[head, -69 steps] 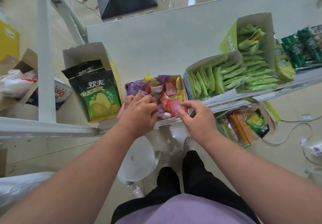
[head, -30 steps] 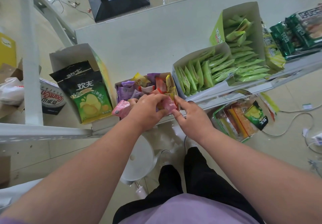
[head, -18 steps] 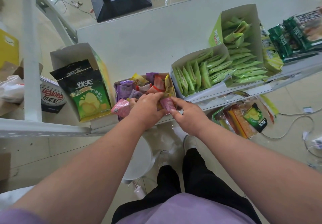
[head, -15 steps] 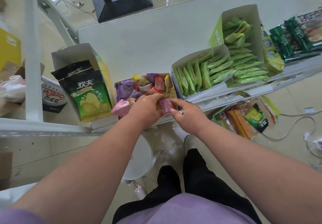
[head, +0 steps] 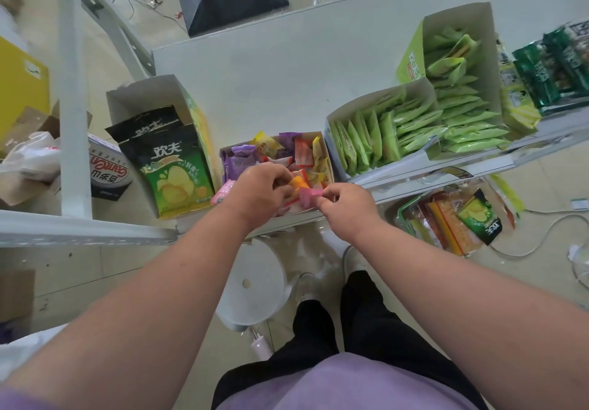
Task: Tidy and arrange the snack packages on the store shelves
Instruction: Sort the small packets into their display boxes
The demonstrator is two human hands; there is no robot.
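**At the fingertips: squaring up loose sachets in the mixed box**

Between the two sets of fingertips, a pink sachet is pinched at its right end by the right hand, thumb and forefinger closed on the wrapper. Just left of it, the left hand curls over an orange sachet, its fingers bent and gripping at that packet; a pink packet pokes out past the knuckles on the far left, and how it is held cannot be seen. Beyond the fingers lies the small mixed box, crammed with purple, yellow and red sachets lying every which way.

To do this step well, I judge the pink sachet should be turned upright and slid in edge-first beside its like colours, while the left fingers press the heap back to open a slot. A light pinch suits these slippery wrappers; squeezing may crush the contents. To the right of the right hand, the green packets stand in neat rows, a fair model for the finish.
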